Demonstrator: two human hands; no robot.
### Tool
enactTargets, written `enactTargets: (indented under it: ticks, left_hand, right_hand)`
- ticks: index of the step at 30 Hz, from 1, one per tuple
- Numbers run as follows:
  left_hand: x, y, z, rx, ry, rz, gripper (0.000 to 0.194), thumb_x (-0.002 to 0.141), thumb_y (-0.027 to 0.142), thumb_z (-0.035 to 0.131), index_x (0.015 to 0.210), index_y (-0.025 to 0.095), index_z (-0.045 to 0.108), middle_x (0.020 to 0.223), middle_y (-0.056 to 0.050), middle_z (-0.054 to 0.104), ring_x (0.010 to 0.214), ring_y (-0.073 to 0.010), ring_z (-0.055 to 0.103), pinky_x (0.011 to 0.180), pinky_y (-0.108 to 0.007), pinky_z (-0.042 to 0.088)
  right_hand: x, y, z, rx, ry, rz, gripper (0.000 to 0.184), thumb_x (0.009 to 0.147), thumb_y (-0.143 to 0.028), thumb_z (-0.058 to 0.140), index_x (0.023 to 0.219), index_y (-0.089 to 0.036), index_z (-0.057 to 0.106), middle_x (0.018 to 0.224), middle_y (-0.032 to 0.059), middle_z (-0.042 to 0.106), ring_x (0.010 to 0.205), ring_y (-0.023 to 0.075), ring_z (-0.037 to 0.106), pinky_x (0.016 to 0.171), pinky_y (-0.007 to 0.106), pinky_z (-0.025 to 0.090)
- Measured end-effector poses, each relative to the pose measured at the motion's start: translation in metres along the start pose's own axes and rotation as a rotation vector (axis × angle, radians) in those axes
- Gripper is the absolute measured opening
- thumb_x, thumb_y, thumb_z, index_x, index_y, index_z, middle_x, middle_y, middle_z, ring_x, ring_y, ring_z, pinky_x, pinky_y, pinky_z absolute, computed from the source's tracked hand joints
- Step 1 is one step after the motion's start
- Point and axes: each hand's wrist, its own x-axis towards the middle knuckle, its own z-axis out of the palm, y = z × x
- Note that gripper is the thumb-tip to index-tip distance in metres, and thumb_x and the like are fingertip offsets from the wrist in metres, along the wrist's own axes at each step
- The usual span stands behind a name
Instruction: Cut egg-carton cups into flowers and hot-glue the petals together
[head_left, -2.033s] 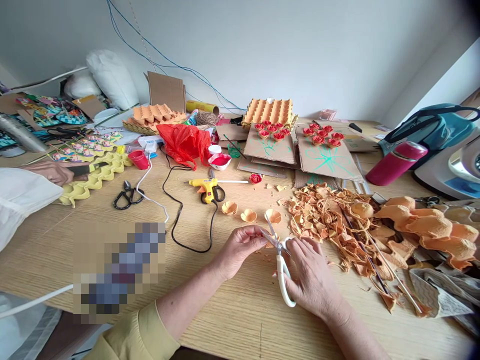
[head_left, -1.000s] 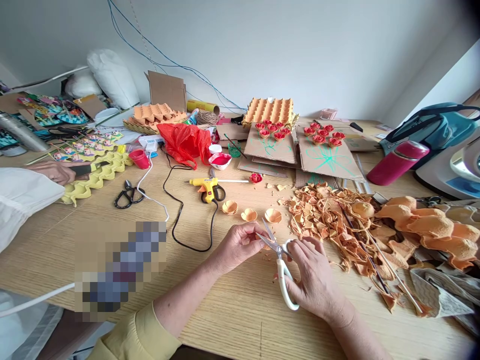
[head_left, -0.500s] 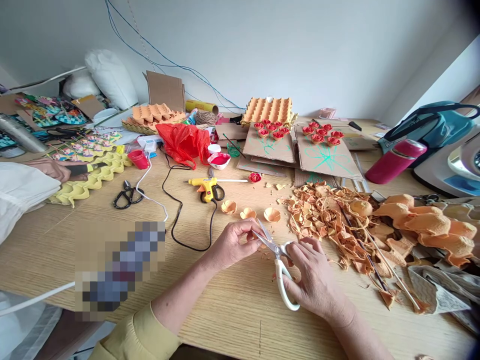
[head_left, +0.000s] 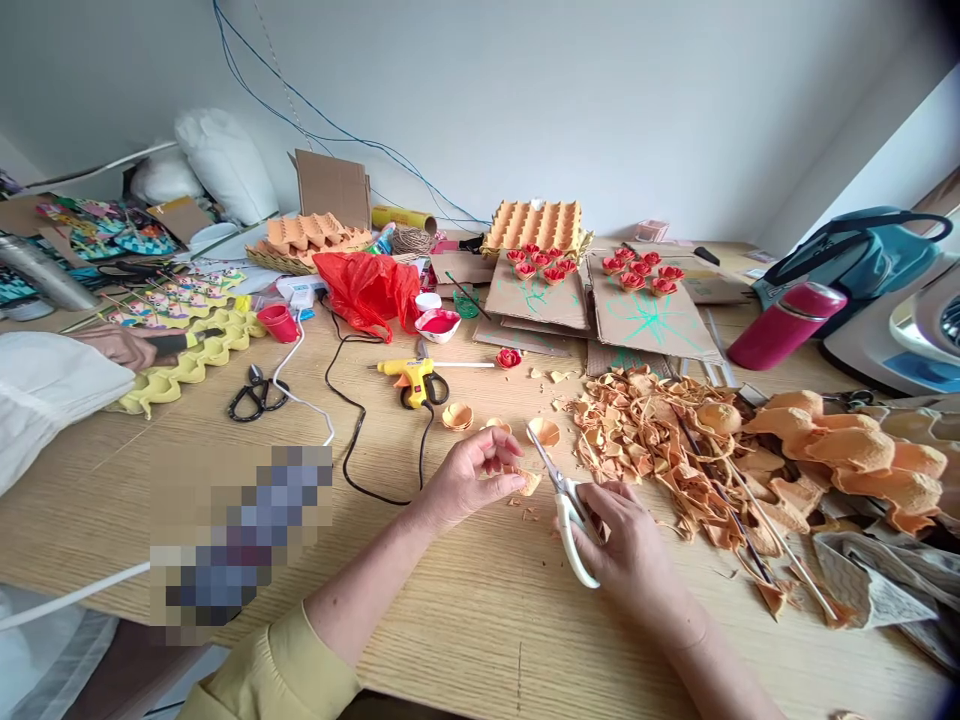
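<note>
the right hand (head_left: 628, 540) curls round white-handled metal scissors (head_left: 559, 484); a hasty snip could nick the left hand (head_left: 466, 480), thumb and fingers pinching a small orange pulp piece (head_left: 529, 483). beyond, drifting tips might knock the scalloped orange pulp cup (head_left: 546, 432).

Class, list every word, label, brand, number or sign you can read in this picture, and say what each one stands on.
None can be read with certainty.
Yellow glue gun: small markings, too small to read.
Yellow roll at the back: printing, too small and blurred to read.
Cardboard sheets under the red flowers: green drawn lines, no legible word.
Pixelated object on the table: anything printed there is hidden.
</note>
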Motion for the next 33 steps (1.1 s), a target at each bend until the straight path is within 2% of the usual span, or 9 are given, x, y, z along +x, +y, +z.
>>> enactTargets:
  ticks: [3, 5, 8, 11, 15, 25, 30, 33]
  left_hand:
    - [-0.002, 0.004, 0.001, 0.054, -0.016, -0.026, 0.028, 0.072, 0.027, 0.078, 0.094, 0.018, 0.062, 0.077, 0.003, 0.055, 0.076, -0.0119, 0.054, 0.074, -0.026, 0.041]
    - [-0.004, 0.005, 0.003, 0.053, -0.056, -0.021, 0.03, 0.074, 0.027, 0.077, 0.097, 0.018, 0.062, 0.075, 0.004, 0.054, 0.077, -0.0118, 0.054, 0.078, -0.027, 0.042]
    - [-0.007, 0.005, 0.007, 0.024, -0.137, -0.045, 0.035, 0.075, 0.027, 0.077, 0.104, 0.018, 0.06, 0.074, 0.006, 0.051, 0.075, -0.0108, 0.054, 0.079, -0.027, 0.043]
    - [-0.009, 0.001, 0.012, 0.071, -0.208, -0.067, 0.04, 0.075, 0.026, 0.079, 0.109, 0.019, 0.059, 0.077, 0.005, 0.054, 0.074, -0.011, 0.056, 0.078, -0.028, 0.045]
    - [-0.012, -0.004, 0.017, 0.141, -0.256, -0.046, 0.041, 0.073, 0.022, 0.079, 0.109, 0.018, 0.06, 0.077, 0.004, 0.058, 0.073, -0.012, 0.058, 0.074, -0.028, 0.046]
    - [-0.011, -0.011, 0.02, 0.14, -0.217, -0.056, 0.029, 0.086, 0.031, 0.07, 0.109, 0.016, 0.062, 0.077, 0.0, 0.058, 0.069, -0.0121, 0.055, 0.065, -0.024, 0.043]
    - [-0.011, -0.015, 0.026, -0.055, -0.201, -0.099, 0.043, 0.084, 0.043, 0.073, 0.114, 0.016, 0.058, 0.081, -0.001, 0.058, 0.074, -0.0124, 0.056, 0.066, -0.024, 0.043]
    - [-0.012, -0.016, 0.027, -0.189, -0.232, -0.125, 0.057, 0.076, 0.036, 0.082, 0.122, 0.02, 0.053, 0.093, -0.002, 0.062, 0.086, -0.0147, 0.061, 0.076, -0.026, 0.047]
  right_hand:
    - [0.0, 0.0, -0.002, 0.146, 0.006, 0.151, 0.029, 0.096, -0.039, 0.056, 0.073, -0.022, 0.049, 0.064, -0.0026, 0.051, 0.062, 0.0156, 0.047, 0.063, 0.029, 0.039]
    - [-0.002, 0.0, -0.003, 0.276, 0.006, 0.227, 0.021, 0.094, -0.039, 0.059, 0.082, -0.022, 0.056, 0.073, -0.0005, 0.058, 0.069, 0.0168, 0.053, 0.065, 0.029, 0.041]
    - [-0.003, 0.0, -0.003, 0.464, 0.03, 0.259, 0.018, 0.092, -0.037, 0.064, 0.103, -0.023, 0.06, 0.095, 0.0023, 0.064, 0.087, 0.0191, 0.058, 0.078, 0.03, 0.046]
    - [-0.004, -0.002, 0.001, 0.601, 0.023, 0.24, 0.022, 0.092, -0.034, 0.066, 0.111, -0.026, 0.057, 0.107, 0.0029, 0.061, 0.096, 0.0198, 0.058, 0.084, 0.032, 0.045]
    - [-0.002, -0.005, 0.005, 0.686, -0.049, 0.259, 0.017, 0.092, -0.031, 0.066, 0.104, -0.026, 0.056, 0.096, 0.0, 0.06, 0.088, 0.0179, 0.057, 0.08, 0.03, 0.045]
    - [0.0, -0.014, 0.005, 0.657, -0.109, 0.26, 0.015, 0.092, -0.034, 0.063, 0.099, -0.024, 0.054, 0.09, 0.0, 0.058, 0.084, 0.0172, 0.055, 0.078, 0.03, 0.045]
    - [-0.001, -0.01, 0.012, 0.705, -0.041, 0.279, 0.015, 0.091, -0.033, 0.065, 0.1, -0.025, 0.055, 0.092, 0.0002, 0.058, 0.084, 0.0168, 0.055, 0.077, 0.029, 0.046]
    - [-0.003, -0.004, 0.016, 0.782, 0.026, 0.35, 0.025, 0.09, -0.034, 0.069, 0.108, -0.027, 0.054, 0.092, -0.0005, 0.058, 0.082, 0.0162, 0.054, 0.071, 0.027, 0.044]
